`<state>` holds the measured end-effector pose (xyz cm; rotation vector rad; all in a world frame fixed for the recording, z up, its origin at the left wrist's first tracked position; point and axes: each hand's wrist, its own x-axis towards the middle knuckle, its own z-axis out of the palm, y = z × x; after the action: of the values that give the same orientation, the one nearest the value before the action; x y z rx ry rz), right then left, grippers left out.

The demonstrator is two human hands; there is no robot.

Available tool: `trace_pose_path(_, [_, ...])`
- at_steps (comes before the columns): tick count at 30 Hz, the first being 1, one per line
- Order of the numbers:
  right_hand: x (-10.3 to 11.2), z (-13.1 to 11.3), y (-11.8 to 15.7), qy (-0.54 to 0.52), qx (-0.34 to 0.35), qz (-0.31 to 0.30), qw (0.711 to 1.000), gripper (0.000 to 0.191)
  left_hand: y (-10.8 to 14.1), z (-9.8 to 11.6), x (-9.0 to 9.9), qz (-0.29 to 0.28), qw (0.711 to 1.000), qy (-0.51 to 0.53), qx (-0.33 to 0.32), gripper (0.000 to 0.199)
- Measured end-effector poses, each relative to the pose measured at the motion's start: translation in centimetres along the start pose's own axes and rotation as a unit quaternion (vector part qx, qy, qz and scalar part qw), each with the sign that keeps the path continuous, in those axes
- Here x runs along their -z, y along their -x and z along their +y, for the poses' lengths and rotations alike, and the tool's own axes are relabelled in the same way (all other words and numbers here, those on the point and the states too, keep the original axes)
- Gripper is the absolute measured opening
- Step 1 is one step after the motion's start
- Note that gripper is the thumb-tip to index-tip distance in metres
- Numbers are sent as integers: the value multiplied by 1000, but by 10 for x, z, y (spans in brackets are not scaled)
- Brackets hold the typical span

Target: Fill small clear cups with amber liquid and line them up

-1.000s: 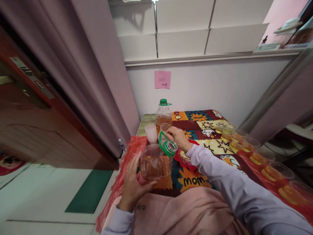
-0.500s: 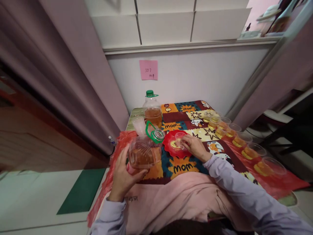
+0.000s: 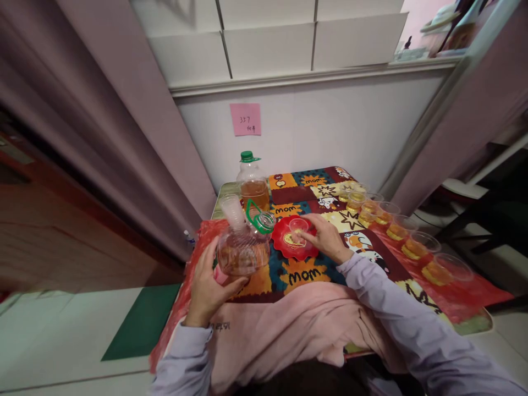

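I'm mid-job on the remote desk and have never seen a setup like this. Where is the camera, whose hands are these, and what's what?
There is no machine here: one person works with two bare hands. The single view comes from a camera on that person's head, looking forward and down, so the left hand appears at left.

It holds an open bottle of amber liquid. The right hand has its fingers on a clear cup over a red dish; whether the cup rests there is hard to tell.

On the patterned tablecloth, a green-capped bottle and a cup stack stand beyond the open bottle. Cups of yellow liquid line the right side.
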<state>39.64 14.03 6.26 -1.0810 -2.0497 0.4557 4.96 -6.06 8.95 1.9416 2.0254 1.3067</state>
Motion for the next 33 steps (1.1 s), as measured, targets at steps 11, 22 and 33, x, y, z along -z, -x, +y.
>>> trace_pose_path(11, [-56,-77,6,-522,-87,-67,846,90,-3,6,-4,-9,1000,-13,18,119])
trace_pose_path(22, [-77,-79,20,-613,-109,-138,770,86,-7,24,-24,-72,990,-119,-32,125])
trace_pose_path(33, [-77,-77,19,-632,-124,-108,757,75,-18,4,3,90,987,42,129,77])
